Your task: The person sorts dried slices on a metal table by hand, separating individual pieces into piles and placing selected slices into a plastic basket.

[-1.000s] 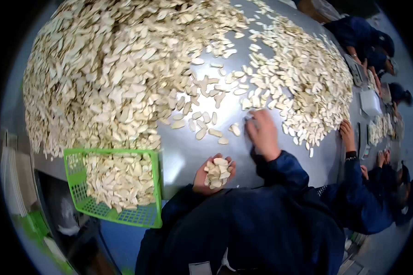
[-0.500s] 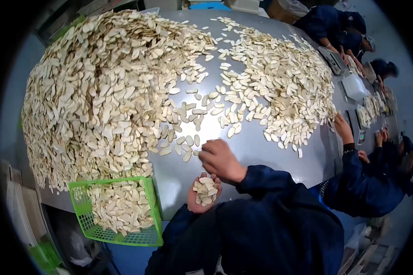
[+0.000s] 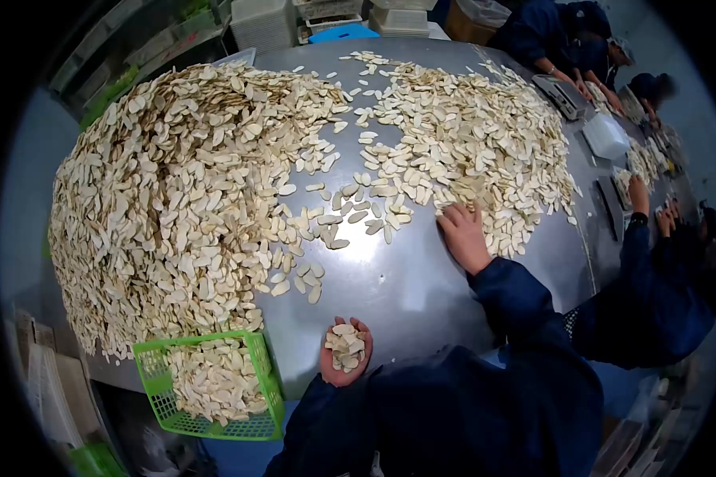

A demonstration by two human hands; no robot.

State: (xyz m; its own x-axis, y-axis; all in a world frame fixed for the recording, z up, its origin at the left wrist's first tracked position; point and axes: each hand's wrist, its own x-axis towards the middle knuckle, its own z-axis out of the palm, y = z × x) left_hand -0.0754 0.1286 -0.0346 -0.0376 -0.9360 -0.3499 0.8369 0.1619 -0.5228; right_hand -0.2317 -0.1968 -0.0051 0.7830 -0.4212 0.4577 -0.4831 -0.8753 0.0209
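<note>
My left hand [image 3: 344, 367] is cupped palm up near the table's front edge, holding a small heap of pale, flat, dried-looking slices [image 3: 345, 347]. My right hand [image 3: 464, 238] reaches out to the near edge of the right-hand pile of slices [image 3: 469, 135], its extended fingers touching the slices there. Whether any slice lies under those fingers is hidden. A much larger pile of similar slices [image 3: 167, 199] covers the left of the table. Between the piles, several loose slices [image 3: 350, 211] are scattered on the metal.
A green plastic basket [image 3: 266, 374] full of slices sits at the front left edge of the metal table [image 3: 398, 302]. To the right, a co-worker's hand [image 3: 638, 195] is near a scale [image 3: 610, 203]. White trays [image 3: 607, 137] and other people are further back.
My right hand has moved away from above my left palm, rightward to the right pile. My left hand still holds its slices. The co-worker's hand has left the right pile's edge.
</note>
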